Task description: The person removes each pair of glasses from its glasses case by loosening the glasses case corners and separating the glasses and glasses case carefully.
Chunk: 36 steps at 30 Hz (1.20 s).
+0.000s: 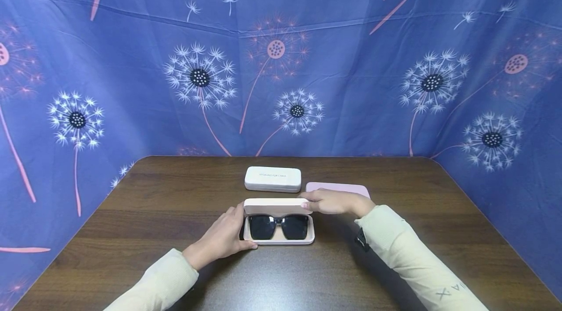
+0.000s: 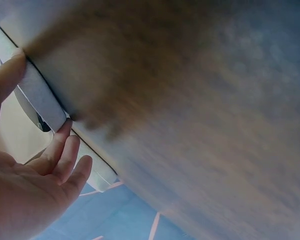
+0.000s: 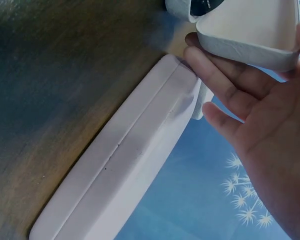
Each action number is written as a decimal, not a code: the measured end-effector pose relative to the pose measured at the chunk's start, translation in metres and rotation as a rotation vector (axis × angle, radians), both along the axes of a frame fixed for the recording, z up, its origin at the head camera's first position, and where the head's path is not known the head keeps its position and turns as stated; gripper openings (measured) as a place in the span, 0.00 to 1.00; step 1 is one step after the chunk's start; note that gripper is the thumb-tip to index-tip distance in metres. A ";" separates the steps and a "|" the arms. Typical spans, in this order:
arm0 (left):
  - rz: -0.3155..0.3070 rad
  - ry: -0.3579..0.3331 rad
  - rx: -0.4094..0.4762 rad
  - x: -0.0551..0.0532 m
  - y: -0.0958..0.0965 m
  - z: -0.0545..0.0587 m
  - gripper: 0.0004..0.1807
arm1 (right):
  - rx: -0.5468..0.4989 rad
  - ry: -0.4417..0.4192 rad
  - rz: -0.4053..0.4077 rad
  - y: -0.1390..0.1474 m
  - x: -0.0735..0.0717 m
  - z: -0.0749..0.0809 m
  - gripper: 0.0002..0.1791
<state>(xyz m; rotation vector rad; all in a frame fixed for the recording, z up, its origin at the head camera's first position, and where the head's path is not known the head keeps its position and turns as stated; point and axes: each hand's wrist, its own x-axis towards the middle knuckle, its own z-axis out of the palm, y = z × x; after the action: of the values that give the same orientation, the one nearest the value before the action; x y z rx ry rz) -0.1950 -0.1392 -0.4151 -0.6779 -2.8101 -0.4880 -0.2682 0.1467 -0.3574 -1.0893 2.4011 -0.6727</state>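
In the head view an open glasses case (image 1: pixel 281 242), pale outside and in, lies at the middle of the table. Black sunglasses (image 1: pixel 262 228) with dark lenses rest folded inside its base. My left hand (image 1: pixel 221 237) holds the case's left end, its thumb at the front edge and its fingers toward the back. At the upper right corner, my right hand (image 1: pixel 333 201) grips the raised lid (image 1: pixel 272 205). The right wrist view shows this lid (image 3: pixel 250 50) between thumb and fingers.
Behind the open case stands a closed white glasses case (image 1: pixel 272 179) with lettering on top. A closed pink glasses case (image 1: pixel 340 187) lies behind my right hand, partly covered by it. A blue dandelion-print cloth (image 1: pixel 351 106) hangs along the back of the brown table (image 1: pixel 184 184).
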 end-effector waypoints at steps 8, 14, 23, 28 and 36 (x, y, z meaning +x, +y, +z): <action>-0.007 -0.019 0.019 0.000 0.000 -0.001 0.56 | -0.080 0.178 0.039 0.000 -0.001 -0.006 0.15; -0.015 -0.017 0.024 -0.001 0.000 -0.001 0.56 | -0.067 0.375 -0.005 -0.001 0.005 -0.004 0.18; -0.006 -0.026 0.019 -0.001 -0.001 -0.001 0.55 | -0.089 0.571 -0.071 0.000 0.016 0.003 0.19; -0.003 -0.027 0.021 -0.001 -0.001 0.000 0.55 | -0.121 0.672 -0.048 -0.002 0.023 0.007 0.16; -0.009 -0.022 0.020 0.000 -0.001 0.000 0.56 | -0.166 0.816 0.043 -0.008 0.034 0.008 0.15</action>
<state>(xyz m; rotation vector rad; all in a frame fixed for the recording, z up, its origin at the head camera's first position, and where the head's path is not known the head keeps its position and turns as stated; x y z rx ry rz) -0.1952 -0.1401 -0.4153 -0.6862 -2.8202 -0.5277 -0.2345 0.1386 -0.3497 -1.7379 3.0004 -0.4665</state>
